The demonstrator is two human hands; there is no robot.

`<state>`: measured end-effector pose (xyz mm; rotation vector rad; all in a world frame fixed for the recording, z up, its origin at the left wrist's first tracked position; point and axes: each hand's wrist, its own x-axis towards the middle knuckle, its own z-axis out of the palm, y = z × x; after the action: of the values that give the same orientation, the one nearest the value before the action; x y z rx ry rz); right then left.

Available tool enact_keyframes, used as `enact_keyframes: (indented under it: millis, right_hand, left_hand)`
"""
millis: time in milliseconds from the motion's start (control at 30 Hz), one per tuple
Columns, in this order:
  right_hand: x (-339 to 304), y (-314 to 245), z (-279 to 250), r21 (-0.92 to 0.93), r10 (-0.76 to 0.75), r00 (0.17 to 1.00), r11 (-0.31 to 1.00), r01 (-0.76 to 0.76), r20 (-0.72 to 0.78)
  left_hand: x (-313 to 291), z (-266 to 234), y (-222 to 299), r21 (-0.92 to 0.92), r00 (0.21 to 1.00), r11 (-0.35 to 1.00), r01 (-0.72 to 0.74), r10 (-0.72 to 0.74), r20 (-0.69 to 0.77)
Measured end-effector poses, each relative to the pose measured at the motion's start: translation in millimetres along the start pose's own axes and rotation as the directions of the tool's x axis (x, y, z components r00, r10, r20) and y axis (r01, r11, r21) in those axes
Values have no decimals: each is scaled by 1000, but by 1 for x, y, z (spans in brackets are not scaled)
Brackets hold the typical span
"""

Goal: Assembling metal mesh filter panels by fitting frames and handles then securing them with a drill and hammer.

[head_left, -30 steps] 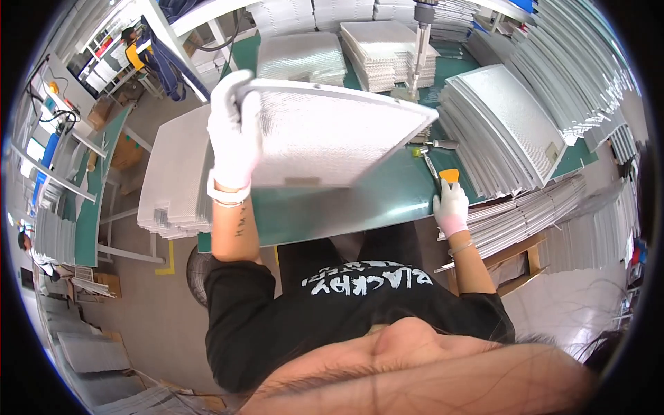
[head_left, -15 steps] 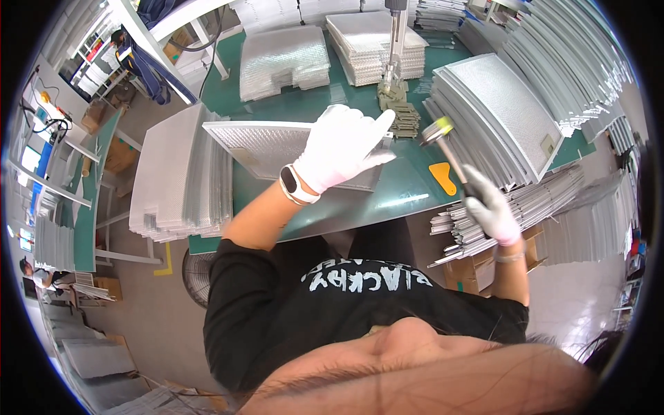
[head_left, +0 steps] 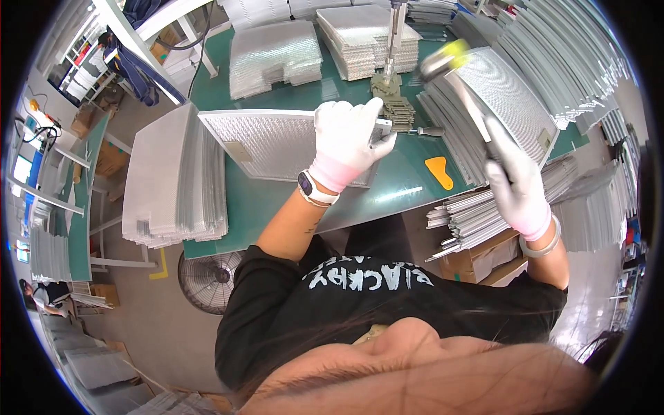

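My left hand (head_left: 348,138), in a white glove, is closed on the right end of a framed silver mesh panel (head_left: 277,142) that stands tilted on its edge. Its fingers wrap over the frame's corner, hiding that part. Just beyond lies a ridged metal fixture (head_left: 399,114) under an upright metal post. My right hand (head_left: 517,181), also gloved, grips the dark handle of a mallet (head_left: 465,97). The mallet is raised above the panels on the right, its head with a yellow-green face blurred by motion.
Panel stacks surround the green table (head_left: 277,220): a left stack (head_left: 162,173), mesh sheets (head_left: 277,59) behind, and a right stack (head_left: 512,104). A yellow flat tool (head_left: 438,173) lies near the front edge. Below right are metal strips (head_left: 477,214); a floor fan (head_left: 207,277) stands below left.
The mallet has swung upward and away from the fixture, and my right hand has moved right. My left hand has closed its fingers on the panel's end. A grey-handled rod now shows beside the fixture.
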<state>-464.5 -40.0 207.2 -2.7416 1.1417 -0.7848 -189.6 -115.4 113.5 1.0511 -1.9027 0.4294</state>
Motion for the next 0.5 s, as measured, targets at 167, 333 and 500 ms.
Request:
enact_keyframes:
  millis: [167, 333, 500]
  right_hand:
    - [-10, 5, 32, -25, 146, 986, 989, -145, 75]
    - [-42, 70, 132, -95, 349, 882, 937, -337, 317]
    - [13, 102, 185, -288, 257, 962, 931, -222, 88]
  left_hand:
    - [-2, 4, 1, -10, 999, 1000, -17, 17, -38]
    - [-8, 1, 7, -12, 985, 997, -76, 73, -159]
    - [-20, -4, 21, 23, 986, 999, -44, 47, -162]
